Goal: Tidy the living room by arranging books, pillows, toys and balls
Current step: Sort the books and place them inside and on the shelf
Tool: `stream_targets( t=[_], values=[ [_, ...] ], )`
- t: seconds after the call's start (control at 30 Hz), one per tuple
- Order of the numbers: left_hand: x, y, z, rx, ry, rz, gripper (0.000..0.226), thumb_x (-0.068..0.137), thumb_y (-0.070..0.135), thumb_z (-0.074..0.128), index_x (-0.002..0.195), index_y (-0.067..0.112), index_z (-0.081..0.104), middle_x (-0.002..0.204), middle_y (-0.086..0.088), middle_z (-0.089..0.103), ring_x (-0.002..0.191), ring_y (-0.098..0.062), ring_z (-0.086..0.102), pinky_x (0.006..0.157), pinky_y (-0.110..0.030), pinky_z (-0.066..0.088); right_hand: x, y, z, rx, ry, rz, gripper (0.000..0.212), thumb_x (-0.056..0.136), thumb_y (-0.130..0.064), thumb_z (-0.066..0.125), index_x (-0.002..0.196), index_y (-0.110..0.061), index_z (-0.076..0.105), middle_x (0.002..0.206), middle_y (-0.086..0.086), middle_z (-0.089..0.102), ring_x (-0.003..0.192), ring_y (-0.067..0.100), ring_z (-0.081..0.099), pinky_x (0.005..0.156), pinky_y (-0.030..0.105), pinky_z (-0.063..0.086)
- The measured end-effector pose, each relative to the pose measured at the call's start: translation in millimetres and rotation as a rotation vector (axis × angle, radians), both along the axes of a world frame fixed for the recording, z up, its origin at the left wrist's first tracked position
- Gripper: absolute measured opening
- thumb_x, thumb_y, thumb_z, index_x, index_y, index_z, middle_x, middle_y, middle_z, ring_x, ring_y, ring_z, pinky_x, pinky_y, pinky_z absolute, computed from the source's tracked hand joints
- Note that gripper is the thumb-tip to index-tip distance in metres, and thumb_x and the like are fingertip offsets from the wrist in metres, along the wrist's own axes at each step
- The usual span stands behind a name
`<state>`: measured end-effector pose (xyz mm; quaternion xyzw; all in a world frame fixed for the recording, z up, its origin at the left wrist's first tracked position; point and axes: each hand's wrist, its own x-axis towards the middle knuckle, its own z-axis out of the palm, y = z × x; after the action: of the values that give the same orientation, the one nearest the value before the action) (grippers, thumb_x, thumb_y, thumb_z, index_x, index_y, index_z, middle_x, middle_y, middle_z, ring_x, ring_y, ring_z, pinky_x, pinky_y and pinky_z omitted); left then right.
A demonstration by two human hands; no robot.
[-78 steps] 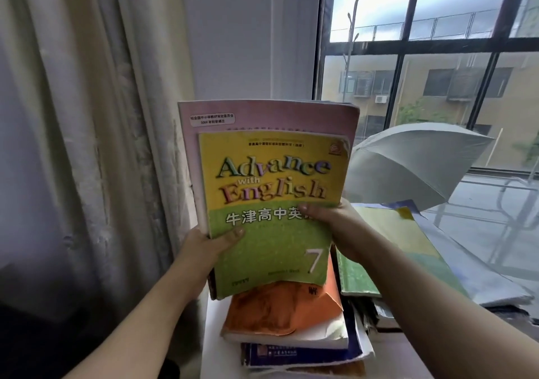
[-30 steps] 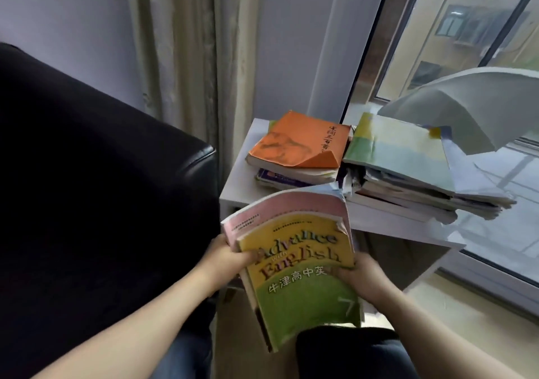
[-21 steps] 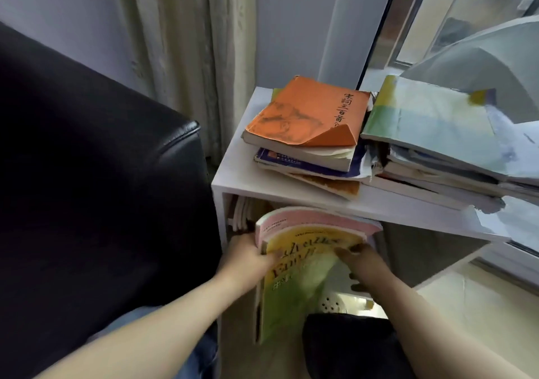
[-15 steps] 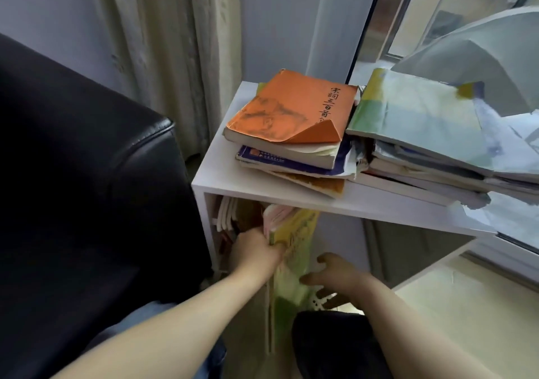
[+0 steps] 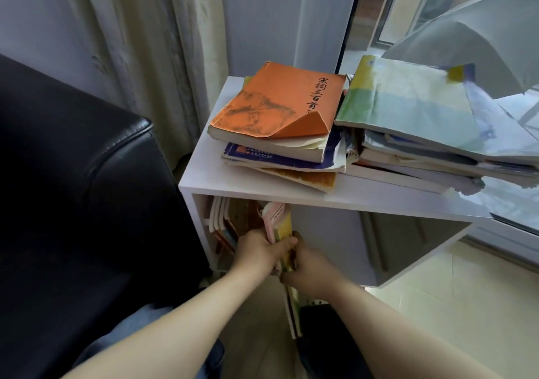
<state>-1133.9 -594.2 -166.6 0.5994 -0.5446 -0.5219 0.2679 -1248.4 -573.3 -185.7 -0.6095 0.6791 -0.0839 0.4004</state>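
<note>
- The textbook (image 5: 281, 232) stands edge-on between my hands, so I see only its thin pink and yellow edges — the cover print is out of sight.
- My left hand (image 5: 256, 247) and right hand (image 5: 309, 267) cover its middle; my fingertips vanish behind it.
- The shelf books (image 5: 221, 221) sit in shadow under the white shelf (image 5: 379, 196) — titles unreadable.
- The right-hand stack (image 5: 423, 133) runs off the frame's edge.
- The lower books under the orange book (image 5: 277, 104) show only strips of cover.
</note>
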Motion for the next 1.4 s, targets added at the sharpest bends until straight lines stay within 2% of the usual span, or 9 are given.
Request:
stream_targets(
  t=[0.27, 0.47, 0.67, 0.87, 1.0, 1.1, 1.2, 1.27, 1.4],
  values=[
    [9.2, -0.5, -3.2, 0.055, 0.044, -0.132, 0.022, 0.093, 0.022, 0.055, 0.108, 0.010, 0.065, 0.102, -0.009, 0.067, 0.098, -0.022, 0.060, 0.089, -0.032, 0.047, -11.1, -4.0, 3.2, -0.031, -0.114, -0.145, 0.028, 0.092, -0.014, 0.046, 0.118, -0.013, 0.055, 0.105, 0.007, 0.063, 0.103, 0.026, 0.060, 0.088, 0.038, 0.051],
    [-6.3, -3.0, 2.1, 0.165, 0.226, -0.105, 0.012, 0.095, 0.021, 0.050, 0.102, 0.019, 0.060, 0.092, 0.003, 0.062, 0.088, -0.013, 0.058, 0.082, -0.028, 0.049, -31.3, -7.8, 5.8, -0.186, -0.067, -0.418, 0.015, 0.097, -0.018, 0.042, 0.106, -0.014, 0.054, 0.094, 0.003, 0.058, 0.081, 0.019, 0.051, 0.069, 0.027, 0.039],
    [-55.5, -17.5, -0.6, 0.135, 0.301, -0.118, 0.022, 0.095, 0.025, 0.050, 0.112, 0.015, 0.059, 0.093, 0.007, 0.060, 0.093, -0.011, 0.057, 0.076, -0.021, 0.046, -66.9, 4.9, 11.5, -0.268, 0.001, -0.687, 0.025, 0.099, -0.025, 0.036, 0.117, -0.014, 0.049, 0.096, 0.006, 0.057, 0.087, 0.028, 0.056, 0.073, 0.033, 0.044],
    [-87.4, -36.4, -27.0, 0.279, 0.375, 0.239, 0.030, 0.092, 0.024, 0.057, 0.121, 0.018, 0.057, 0.115, -0.004, 0.062, 0.108, -0.023, 0.056, 0.095, -0.036, 0.045, -94.4, 18.2, 8.7, -0.265, -0.014, -0.821, 0.021, 0.099, -0.023, 0.037, 0.109, -0.010, 0.051, 0.098, 0.012, 0.060, 0.083, 0.029, 0.050, 0.070, 0.030, 0.037],
    [-93.7, -33.5, -37.2, 0.490, 0.349, 0.080, 0.024, 0.094, 0.006, 0.047, 0.109, 0.024, 0.052, 0.098, -0.006, 0.060, 0.089, -0.021, 0.055, 0.067, -0.027, 0.045, -102.5, 11.5, -0.8, -0.202, -0.043, -0.861, 0.028, 0.099, -0.019, 0.037, 0.120, -0.010, 0.052, 0.110, 0.012, 0.062, 0.099, 0.033, 0.058, 0.075, 0.033, 0.042],
    [-91.6, -29.6, -37.0, 0.572, 0.366, -0.042, 0.029, 0.095, 0.005, 0.046, 0.118, 0.021, 0.055, 0.102, 0.000, 0.059, 0.094, -0.016, 0.054, 0.072, -0.031, 0.045, -93.4, 0.8, -2.7, -0.197, -0.126, -0.862, 0.027, 0.096, -0.019, 0.039, 0.118, -0.013, 0.053, 0.106, 0.010, 0.062, 0.096, 0.034, 0.061, 0.084, 0.043, 0.052],
    [-81.7, -26.8, -28.8, 0.550, 0.300, -0.267, 0.024, 0.092, -0.001, 0.047, 0.102, 0.018, 0.057, 0.090, -0.001, 0.063, 0.084, -0.017, 0.061, 0.077, -0.036, 0.051, -76.0, -8.7, -0.2, -0.233, -0.234, -0.849, 0.026, 0.095, -0.021, 0.043, 0.118, -0.017, 0.056, 0.112, 0.010, 0.063, 0.100, 0.036, 0.060, 0.087, 0.050, 0.052],
    [-67.9, -28.2, -24.3, 0.467, 0.240, -0.394, 0.038, 0.088, -0.002, 0.054, 0.116, 0.023, 0.052, 0.100, -0.001, 0.063, 0.097, -0.021, 0.061, 0.089, -0.039, 0.052, -64.1, -14.8, -0.1, -0.266, -0.315, -0.854, 0.019, 0.091, -0.020, 0.046, 0.105, -0.024, 0.059, 0.109, 0.008, 0.064, 0.099, 0.034, 0.061, 0.087, 0.052, 0.051],
    [-43.8, -29.1, -17.5, 0.248, -0.013, -0.586, 0.088, 0.079, 0.007, 0.070, 0.146, 0.030, 0.018, 0.128, 0.010, 0.041, 0.118, -0.011, 0.043, 0.091, -0.023, 0.044, -41.6, -25.2, -0.8, -0.254, -0.492, -0.838, 0.020, 0.089, -0.013, 0.047, 0.093, -0.029, 0.058, 0.103, 0.006, 0.065, 0.097, 0.027, 0.061, 0.091, 0.051, 0.050]
  ],
)
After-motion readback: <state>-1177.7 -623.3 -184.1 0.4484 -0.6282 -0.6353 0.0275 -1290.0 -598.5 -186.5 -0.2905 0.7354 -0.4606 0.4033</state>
